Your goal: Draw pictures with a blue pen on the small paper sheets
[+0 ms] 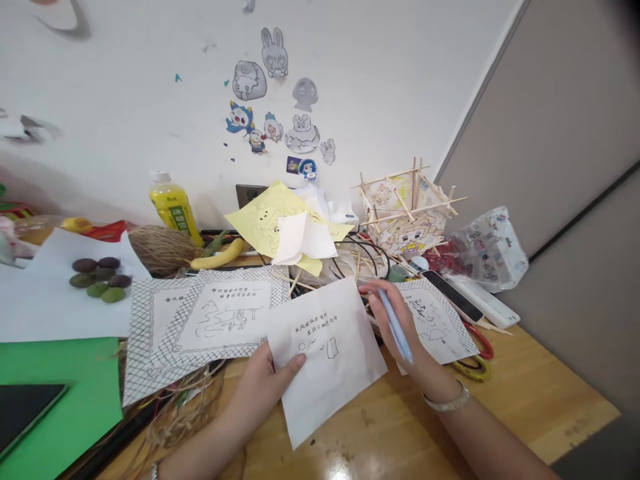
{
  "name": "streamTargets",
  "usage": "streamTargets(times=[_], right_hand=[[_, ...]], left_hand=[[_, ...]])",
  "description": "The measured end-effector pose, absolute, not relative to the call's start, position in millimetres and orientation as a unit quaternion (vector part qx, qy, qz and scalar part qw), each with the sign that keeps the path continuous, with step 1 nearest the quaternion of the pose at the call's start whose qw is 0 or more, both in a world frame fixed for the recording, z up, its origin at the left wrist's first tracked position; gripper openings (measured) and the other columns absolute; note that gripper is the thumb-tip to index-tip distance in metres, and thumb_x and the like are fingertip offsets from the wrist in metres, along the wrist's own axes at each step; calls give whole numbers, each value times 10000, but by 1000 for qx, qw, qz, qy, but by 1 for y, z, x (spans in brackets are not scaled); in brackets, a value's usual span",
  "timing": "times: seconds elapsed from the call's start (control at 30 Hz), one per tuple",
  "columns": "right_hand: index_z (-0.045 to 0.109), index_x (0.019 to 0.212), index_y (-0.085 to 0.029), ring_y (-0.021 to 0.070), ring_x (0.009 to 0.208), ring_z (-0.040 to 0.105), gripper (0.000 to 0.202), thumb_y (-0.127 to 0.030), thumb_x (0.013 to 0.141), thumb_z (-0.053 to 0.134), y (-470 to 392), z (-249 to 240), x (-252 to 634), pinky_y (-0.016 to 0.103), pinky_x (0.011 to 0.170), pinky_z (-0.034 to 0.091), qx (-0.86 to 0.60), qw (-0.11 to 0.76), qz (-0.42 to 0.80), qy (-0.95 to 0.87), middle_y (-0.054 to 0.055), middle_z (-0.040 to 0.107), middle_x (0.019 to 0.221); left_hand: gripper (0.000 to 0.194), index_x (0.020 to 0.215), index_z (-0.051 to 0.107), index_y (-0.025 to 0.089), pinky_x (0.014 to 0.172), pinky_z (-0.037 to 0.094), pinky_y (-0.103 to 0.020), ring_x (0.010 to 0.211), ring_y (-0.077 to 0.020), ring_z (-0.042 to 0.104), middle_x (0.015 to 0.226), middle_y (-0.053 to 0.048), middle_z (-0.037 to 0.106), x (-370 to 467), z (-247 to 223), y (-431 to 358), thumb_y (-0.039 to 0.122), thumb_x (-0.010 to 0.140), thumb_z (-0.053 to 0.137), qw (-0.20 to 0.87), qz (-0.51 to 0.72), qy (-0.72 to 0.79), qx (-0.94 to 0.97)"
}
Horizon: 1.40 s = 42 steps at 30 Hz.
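Note:
A white sheet (330,380) with handwriting and small line drawings is tilted above the wooden table. My left hand (270,380) pinches its left edge, thumb on top. My right hand (395,320), fingers curled, holds a light blue pen (395,327) near the sheet's upper right corner; the fingertips are close to that edge. Left of the sheet lie drawings with crosshatched borders (173,353). Another bordered drawing (435,327) is partly behind my right hand.
Behind stand a yellow bottle (175,210), a banana (217,256), yellow paper (257,217) and a stick frame (410,210). At right lie a phone (453,295) and tape rolls (473,369); green card (75,413) is at left on the table (540,393).

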State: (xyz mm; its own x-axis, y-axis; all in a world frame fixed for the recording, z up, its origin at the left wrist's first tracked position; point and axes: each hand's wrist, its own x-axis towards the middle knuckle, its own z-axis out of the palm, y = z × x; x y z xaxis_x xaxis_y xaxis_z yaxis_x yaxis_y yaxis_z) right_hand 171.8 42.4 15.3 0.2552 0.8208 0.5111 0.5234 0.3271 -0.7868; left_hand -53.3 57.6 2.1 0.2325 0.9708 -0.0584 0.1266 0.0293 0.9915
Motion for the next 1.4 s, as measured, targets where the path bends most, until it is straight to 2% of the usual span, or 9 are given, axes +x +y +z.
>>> streamTargets(times=[0.13, 0.23, 0.4, 0.83, 0.97, 1.07, 1.2, 1.3, 1.4], right_hand=[[469, 1095, -233, 220, 989, 576, 255, -368, 879, 475, 58, 10, 165, 348, 836, 458, -562, 573, 186, -567, 66, 611, 1057], [501, 1030, -231, 207, 840, 598, 245, -353, 823, 548, 53, 3, 166, 318, 727, 477, -583, 538, 216, -569, 36, 616, 935], [526, 951, -224, 178, 727, 579, 207, -314, 773, 580, 47, 6, 173, 285, 651, 468, -576, 554, 223, -558, 8, 598, 812], [530, 917, -231, 164, 678, 550, 196, -326, 759, 595, 40, 17, 168, 272, 600, 463, -567, 573, 250, -537, 0, 564, 762], [530, 921, -225, 150, 612, 513, 204, -339, 764, 596, 43, 13, 168, 261, 552, 445, -568, 593, 258, -510, -9, 536, 716], [527, 926, -225, 156, 628, 515, 212, -346, 769, 601, 44, 11, 166, 264, 563, 446, -575, 618, 256, -472, -6, 542, 730], [511, 944, -229, 165, 656, 531, 215, -349, 781, 585, 43, 12, 161, 277, 584, 460, -577, 637, 244, -448, 2, 564, 768], [508, 931, -226, 176, 661, 545, 204, -334, 772, 577, 41, 13, 155, 294, 595, 471, -580, 629, 229, -464, 11, 572, 760], [505, 926, -228, 192, 681, 566, 223, -325, 745, 593, 40, 14, 152, 312, 612, 485, -578, 620, 234, -476, 21, 595, 773]], left_hand=[[483, 962, 646, 147, 772, 547, -410, 953, -317, 634, 1023, -119, 687, -55, 5, 58, 437, 590, 748, 621, 389, 455, 506], [516, 993, 631, 144, 799, 544, -402, 974, -308, 628, 1049, -119, 678, -56, 3, 58, 426, 584, 771, 648, 396, 451, 469], [546, 1029, 601, 141, 800, 549, -389, 982, -302, 626, 1074, -118, 669, -58, -2, 61, 407, 590, 786, 647, 407, 467, 445], [623, 1079, 587, 130, 777, 556, -397, 975, -318, 625, 1088, -138, 659, -58, 0, 61, 482, 595, 758, 616, 412, 483, 466], [654, 1113, 579, 129, 769, 545, -410, 928, -311, 638, 1047, -150, 671, -59, 0, 63, 527, 616, 730, 665, 381, 454, 455], [587, 998, 635, 144, 733, 539, -375, 815, -274, 653, 896, -123, 701, -61, -3, 61, 608, 640, 675, 700, 303, 380, 523], [525, 833, 664, 178, 665, 526, -318, 728, -233, 632, 787, -78, 690, -63, -4, 54, 656, 617, 659, 668, 219, 278, 654], [497, 755, 664, 174, 739, 514, -316, 744, -222, 625, 790, -79, 688, -62, 0, 50, 657, 718, 555, 631, 228, 316, 671], [490, 664, 640, 168, 758, 510, -321, 667, -207, 622, 703, -68, 684, -60, 4, 51, 611, 798, 476, 609, 260, 411, 627]])
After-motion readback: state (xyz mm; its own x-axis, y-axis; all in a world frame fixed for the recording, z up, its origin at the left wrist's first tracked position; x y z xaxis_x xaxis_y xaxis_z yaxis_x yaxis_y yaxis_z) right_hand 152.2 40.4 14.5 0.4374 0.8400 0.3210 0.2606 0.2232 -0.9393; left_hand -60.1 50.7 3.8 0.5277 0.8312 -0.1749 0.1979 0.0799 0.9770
